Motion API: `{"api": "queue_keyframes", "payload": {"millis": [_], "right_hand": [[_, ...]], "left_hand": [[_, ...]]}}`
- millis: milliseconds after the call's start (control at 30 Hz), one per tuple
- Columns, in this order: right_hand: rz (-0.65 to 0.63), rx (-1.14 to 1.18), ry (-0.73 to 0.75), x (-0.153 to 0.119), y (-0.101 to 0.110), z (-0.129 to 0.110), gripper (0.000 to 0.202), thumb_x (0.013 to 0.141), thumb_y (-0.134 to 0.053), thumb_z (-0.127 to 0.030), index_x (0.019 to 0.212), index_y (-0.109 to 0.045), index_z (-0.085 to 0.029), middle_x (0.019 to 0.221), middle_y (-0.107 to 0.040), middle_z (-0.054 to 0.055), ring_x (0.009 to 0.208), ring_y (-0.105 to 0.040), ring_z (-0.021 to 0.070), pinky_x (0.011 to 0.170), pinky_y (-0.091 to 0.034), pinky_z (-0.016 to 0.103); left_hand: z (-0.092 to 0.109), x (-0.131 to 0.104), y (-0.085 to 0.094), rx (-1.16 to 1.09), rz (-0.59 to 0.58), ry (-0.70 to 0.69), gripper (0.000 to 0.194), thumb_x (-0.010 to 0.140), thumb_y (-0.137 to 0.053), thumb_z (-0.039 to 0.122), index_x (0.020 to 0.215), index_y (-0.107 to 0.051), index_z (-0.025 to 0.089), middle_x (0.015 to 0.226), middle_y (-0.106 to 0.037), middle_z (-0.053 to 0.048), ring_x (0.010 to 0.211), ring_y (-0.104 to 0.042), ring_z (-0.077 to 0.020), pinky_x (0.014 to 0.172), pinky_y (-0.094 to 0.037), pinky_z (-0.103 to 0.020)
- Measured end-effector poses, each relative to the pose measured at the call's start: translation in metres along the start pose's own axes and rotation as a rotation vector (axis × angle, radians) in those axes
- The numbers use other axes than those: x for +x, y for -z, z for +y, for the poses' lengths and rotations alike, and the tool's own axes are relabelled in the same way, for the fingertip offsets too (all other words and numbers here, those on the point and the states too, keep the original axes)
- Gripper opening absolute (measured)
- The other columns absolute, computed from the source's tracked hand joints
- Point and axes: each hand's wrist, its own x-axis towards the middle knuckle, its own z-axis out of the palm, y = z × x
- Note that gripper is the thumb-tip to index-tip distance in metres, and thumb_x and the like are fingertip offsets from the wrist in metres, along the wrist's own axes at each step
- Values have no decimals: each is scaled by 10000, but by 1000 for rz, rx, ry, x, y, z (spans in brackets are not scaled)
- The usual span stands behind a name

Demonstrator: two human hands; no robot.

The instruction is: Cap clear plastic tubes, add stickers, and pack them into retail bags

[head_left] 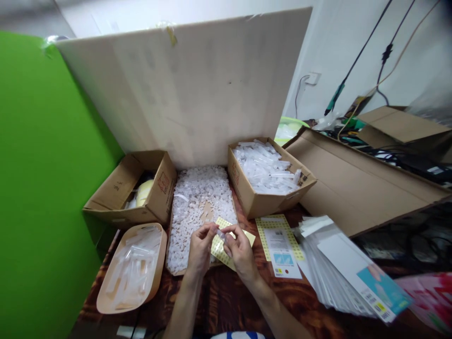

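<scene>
Currently, the left hand (200,245) and right hand (240,248) are pinching a small translucent piece (220,234) above a sticker sheet (221,254), which is covering the near right corner of the tray (207,212). A weakening pinch could be losing it among the loose pieces (201,181).

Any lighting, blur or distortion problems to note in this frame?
Head view: soft light, with the green panel darkening toward the pale board and deep shadow below the large cardboard panel. Head view: wide-angle stretching near the edges, the pink patterned item smeared; left hand and right hand readable, the translucent piece between them lacking fine detail.
</scene>
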Motion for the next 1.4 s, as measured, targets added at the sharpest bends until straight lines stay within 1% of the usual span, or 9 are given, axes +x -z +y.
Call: {"api": "queue_keyframes", "payload": {"millis": [167,300,467,633,700,833,933,1067,1400], "right_hand": [[-7,113,-76,13,-4,-9,399,825,-716,-560,871,-573,-191,686,-446,-59,424,-249,24,412,-149,188],[-82,292,-230,17,-2,-16,334,791,-771,-453,877,-584,-189,642,-438,-71,433,-219,27,447,-191,195],[-165,367,-411,18,9,-16,325,758,-791,-401,946,-659,-172,718,-538,-30,423,-205,21,414,-182,194],[-131,151,-333,20,19,-10,419,817,-767,-500,1072,-695,-175,833,-640,13,364,-271,-10,364,-90,189],[-98,70,-275,22,23,-8,434,791,-790,-503,1056,-711,-169,815,-656,16,353,-304,-10,358,-114,182],[-10,-35,-192,23,31,-5,416,761,-808,-500,1009,-737,-174,818,-682,28,354,-317,-5,355,-150,176],[52,-150,-98,22,36,-6,343,724,-841,-455,910,-760,-179,781,-675,25,437,-431,49,386,-272,181],[65,-365,45,20,42,-12,222,742,-822,-399,803,-772,-192,777,-689,40,629,-583,142,524,-433,224],[42,-480,54,11,51,-16,200,768,-743,-366,775,-736,-167,767,-702,40,608,-570,135,546,-420,229]], "left_hand": [[3,7,-1,-48,-25,36,316,662,-886,439,753,-779,156,783,-654,-27,795,-569,-147,798,-453,-244],[3,14,6,-52,-58,27,309,676,-880,442,754,-785,159,812,-642,-37,814,-568,-153,806,-457,-248],[7,25,25,114,-227,15,267,732,-836,430,772,-810,168,944,-659,-86,917,-604,-203,876,-476,-300],[16,45,40,437,-429,-53,239,811,-757,393,955,-822,213,1157,-696,-146,1137,-620,-298,967,-482,-388],[16,61,46,667,-346,-130,240,842,-707,376,1005,-808,232,1136,-720,-133,1065,-661,-275,906,-511,-363],[8,93,62,1167,66,-264,203,858,-631,237,999,-772,202,1058,-727,-118,944,-666,-248,863,-486,-347],[-2,104,67,1326,194,-263,161,829,-649,199,953,-744,160,1054,-692,-151,976,-633,-298,901,-430,-399],[-10,104,63,1503,245,-255,187,860,-633,226,992,-709,119,1089,-657,-191,1018,-614,-343,884,-399,-424],[-10,107,70,1682,111,-276,156,884,-640,183,1036,-672,172,1101,-711,-98,1052,-633,-262,888,-405,-369]]}}
